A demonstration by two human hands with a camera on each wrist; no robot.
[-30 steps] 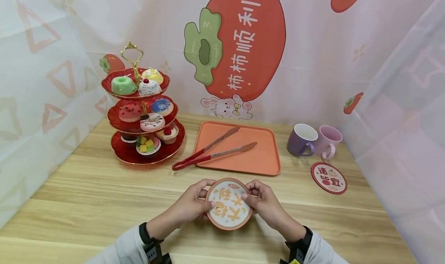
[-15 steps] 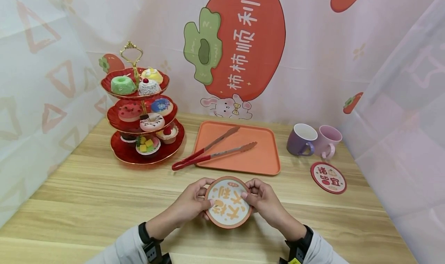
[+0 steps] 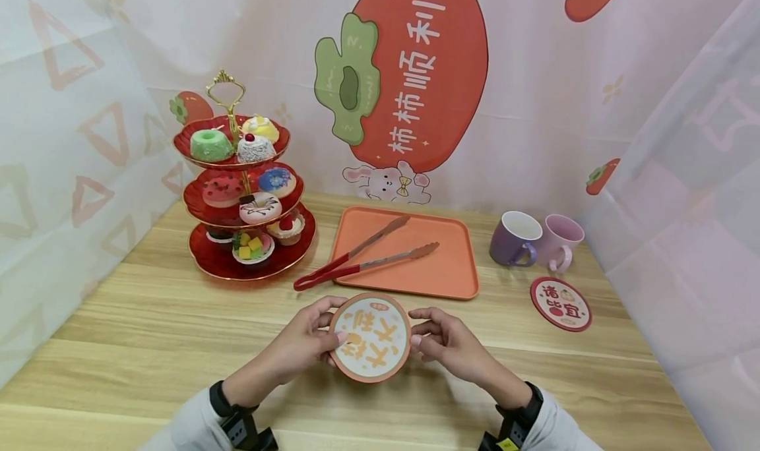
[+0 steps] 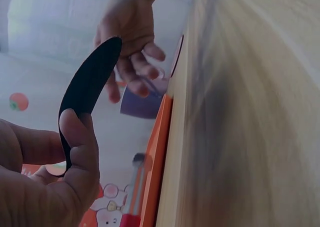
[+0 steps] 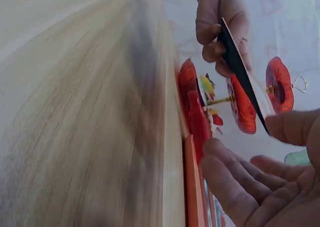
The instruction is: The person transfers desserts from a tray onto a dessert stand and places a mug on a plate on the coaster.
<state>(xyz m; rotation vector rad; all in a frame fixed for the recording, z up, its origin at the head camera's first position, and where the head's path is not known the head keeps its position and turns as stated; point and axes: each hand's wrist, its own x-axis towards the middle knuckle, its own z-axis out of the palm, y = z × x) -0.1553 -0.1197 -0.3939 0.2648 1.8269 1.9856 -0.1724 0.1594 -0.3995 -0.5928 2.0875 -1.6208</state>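
A round coaster [image 3: 373, 339] with an orange rim and orange characters is held above the table, its printed face up. My left hand [image 3: 297, 345] pinches its left edge, thumb on top and fingers beneath. At the opposite edge, my right hand [image 3: 454, 349] has its fingers spread and loosely bent, not gripping. In the right wrist view the right thumb [image 5: 295, 127] appears close to the rim of the coaster [image 5: 240, 77]; contact cannot be told. The left wrist view shows the coaster's dark underside [image 4: 90, 82].
Behind the hands lies an orange tray [image 3: 427, 273] with red-handled tongs [image 3: 356, 266] across it. A red three-tier stand [image 3: 202, 256] of small cakes is at left. At right are a purple mug [image 3: 510, 240], a pink mug [image 3: 561, 237] and a red-rimmed coaster [image 3: 561, 304].
The coaster has moved left and slightly away from me in the left hand. My right hand has released its edge, and its fingers have spread.
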